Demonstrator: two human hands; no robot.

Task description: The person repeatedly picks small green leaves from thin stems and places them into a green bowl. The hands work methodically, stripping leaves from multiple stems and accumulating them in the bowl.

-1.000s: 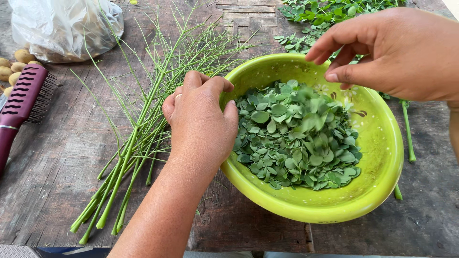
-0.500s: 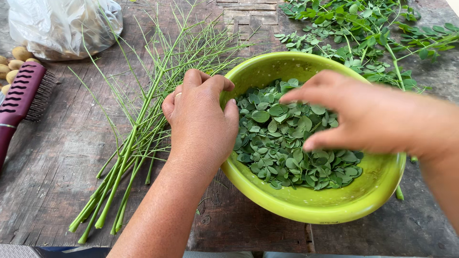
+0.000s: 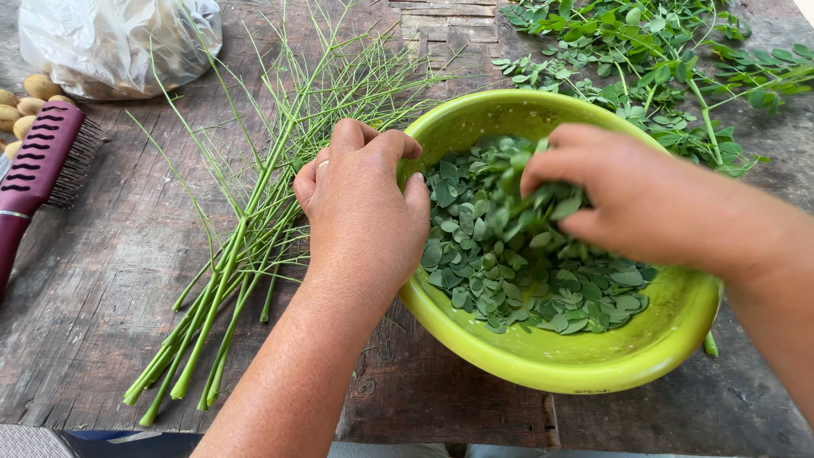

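Your left hand (image 3: 360, 203) grips the bowl (image 3: 593, 365) rim, palm down; your right hand (image 3: 632, 199) reaches in, fingers pinching leaves (image 3: 509, 271).

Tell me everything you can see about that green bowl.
The bowl is round, glossy lime green, and looks like plastic. It sits upright on the worn wooden table, partly filled with small loose green leaves. The left hand grips its near-left rim; the right hand reaches into the leaves. Bare stems lie beside it.

Worn wooden table (image 3: 102, 280) bears green bowl (image 3: 585, 360), stripped stems (image 3: 246, 229), hairbrush (image 3: 38, 174).
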